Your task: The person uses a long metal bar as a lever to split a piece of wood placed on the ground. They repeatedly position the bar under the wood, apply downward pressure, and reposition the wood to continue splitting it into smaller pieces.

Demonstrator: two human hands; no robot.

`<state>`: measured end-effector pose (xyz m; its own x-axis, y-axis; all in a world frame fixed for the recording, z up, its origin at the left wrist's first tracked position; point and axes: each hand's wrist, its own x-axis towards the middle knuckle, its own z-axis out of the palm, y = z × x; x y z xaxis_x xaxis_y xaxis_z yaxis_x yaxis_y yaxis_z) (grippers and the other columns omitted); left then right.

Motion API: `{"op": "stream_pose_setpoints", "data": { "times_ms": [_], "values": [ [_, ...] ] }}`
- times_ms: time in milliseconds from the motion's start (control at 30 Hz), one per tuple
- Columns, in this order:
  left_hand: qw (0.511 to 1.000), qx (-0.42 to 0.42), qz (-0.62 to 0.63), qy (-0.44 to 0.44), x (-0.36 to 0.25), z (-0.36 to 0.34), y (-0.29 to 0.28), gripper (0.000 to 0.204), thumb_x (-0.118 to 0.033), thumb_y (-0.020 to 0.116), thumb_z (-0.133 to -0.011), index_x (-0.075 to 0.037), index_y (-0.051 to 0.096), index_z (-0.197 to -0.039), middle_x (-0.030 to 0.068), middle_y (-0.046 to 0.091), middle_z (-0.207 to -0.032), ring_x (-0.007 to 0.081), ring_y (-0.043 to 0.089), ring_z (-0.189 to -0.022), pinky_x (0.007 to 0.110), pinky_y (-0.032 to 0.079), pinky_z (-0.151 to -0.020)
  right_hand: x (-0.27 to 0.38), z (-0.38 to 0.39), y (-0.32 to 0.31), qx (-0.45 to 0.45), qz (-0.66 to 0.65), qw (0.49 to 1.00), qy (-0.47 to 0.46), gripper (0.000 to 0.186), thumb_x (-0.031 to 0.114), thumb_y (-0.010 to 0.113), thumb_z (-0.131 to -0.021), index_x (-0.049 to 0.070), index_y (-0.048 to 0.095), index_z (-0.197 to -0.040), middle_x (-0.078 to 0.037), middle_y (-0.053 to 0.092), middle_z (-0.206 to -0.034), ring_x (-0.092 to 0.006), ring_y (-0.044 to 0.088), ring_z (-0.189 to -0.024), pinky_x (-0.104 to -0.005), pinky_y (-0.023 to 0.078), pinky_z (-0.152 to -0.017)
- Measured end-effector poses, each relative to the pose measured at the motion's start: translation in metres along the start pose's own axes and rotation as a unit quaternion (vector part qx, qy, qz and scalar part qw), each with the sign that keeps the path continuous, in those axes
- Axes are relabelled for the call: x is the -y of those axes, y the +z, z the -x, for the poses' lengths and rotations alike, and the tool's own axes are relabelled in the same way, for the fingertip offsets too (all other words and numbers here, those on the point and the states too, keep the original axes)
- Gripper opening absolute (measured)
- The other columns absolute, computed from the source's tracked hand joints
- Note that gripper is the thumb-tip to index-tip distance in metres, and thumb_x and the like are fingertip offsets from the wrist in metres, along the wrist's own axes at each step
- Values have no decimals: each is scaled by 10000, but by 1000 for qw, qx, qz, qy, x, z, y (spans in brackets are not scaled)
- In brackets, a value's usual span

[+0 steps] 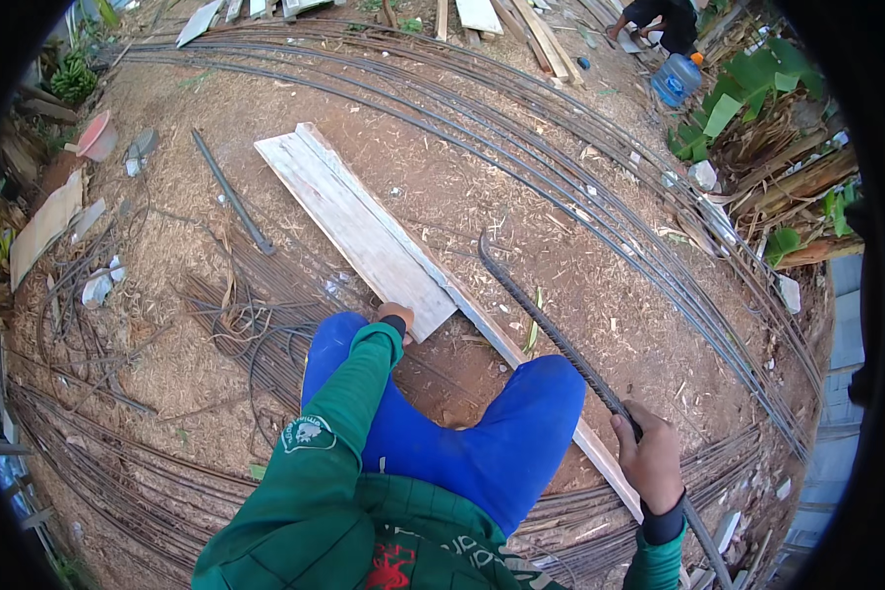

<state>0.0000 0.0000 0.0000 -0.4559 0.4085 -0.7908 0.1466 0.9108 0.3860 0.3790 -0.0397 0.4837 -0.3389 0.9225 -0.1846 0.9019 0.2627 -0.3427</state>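
The person sits or squats on bare ground [659, 364] strewn with wood shavings, blue-clad knees apart. A wide pale plank [359, 231] lies slantwise on the ground ahead of the left knee, its near end close to the gap between the legs. The left hand [399, 317] is at that near end, by its left corner; the fingers are mostly hidden, so whether this grip is closed cannot be told. Along the plank's right edge runs a long narrow timber [605, 462], which passes under the right knee and shows again beyond it.

The right hand [649, 452] has its grip wrapped around a dark ribbed rod [560, 341]. The rod slants from the ground's near right corner toward the plank, its bent tip pointing away from the person, apart from the timber.

To the left lie a bundle of thin rods [236, 320] and, farther off, a short dark bar [229, 190]. Long metal bars [600, 236] curve across the far side. Near the far right corner, another person [667, 22] bends beside a blue water jug [675, 83].
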Motion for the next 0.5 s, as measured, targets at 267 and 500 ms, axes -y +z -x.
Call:
{"op": "stream_pose_setpoints", "data": {
  "times_ms": [267,500],
  "values": [
    [958,149,208,129,-30,174,-19,889,-638,611,-848,98,408,-1304,292,618,-1083,381,683,-898,445,565,-827,20,-44,45,60,173,979,-84,177,228,680,-847,66,665,-918,-187,646,-744,-393,640,-693,-479,501,-613],
    [697,244,672,-55,-54,215,86,464,-394,415,-1035,32,462,-1212,182,644,-946,296,677,-827,433,584,-725,47,-45,100,111,273,953,-70,160,232,639,-877,74,624,-901,-174,644,-752,-360,658,-691,-473,521,-599]
  ]
}}
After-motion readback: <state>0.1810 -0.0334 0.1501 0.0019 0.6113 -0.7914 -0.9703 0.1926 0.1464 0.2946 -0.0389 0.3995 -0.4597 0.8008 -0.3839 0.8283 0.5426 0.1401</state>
